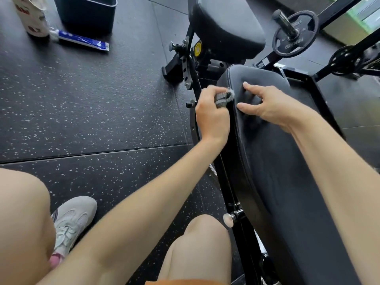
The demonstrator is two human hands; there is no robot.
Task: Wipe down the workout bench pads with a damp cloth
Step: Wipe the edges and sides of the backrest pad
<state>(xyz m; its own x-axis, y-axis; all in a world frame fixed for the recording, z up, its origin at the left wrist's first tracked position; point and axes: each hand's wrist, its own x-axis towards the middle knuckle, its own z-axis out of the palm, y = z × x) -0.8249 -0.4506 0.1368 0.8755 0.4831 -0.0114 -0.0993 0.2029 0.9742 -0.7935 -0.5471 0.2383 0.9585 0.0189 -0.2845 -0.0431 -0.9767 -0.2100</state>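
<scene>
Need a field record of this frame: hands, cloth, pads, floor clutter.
left hand: grips crumpled grey cloth against the left edge of the long black padded bench pad
right hand: rests on that pad's top, holds nothing
second pad: smaller black cushion beyond, no hand on it
floor: blue-and-white tube beside dark plastic bin
rack: black weight plate on a peg
</scene>
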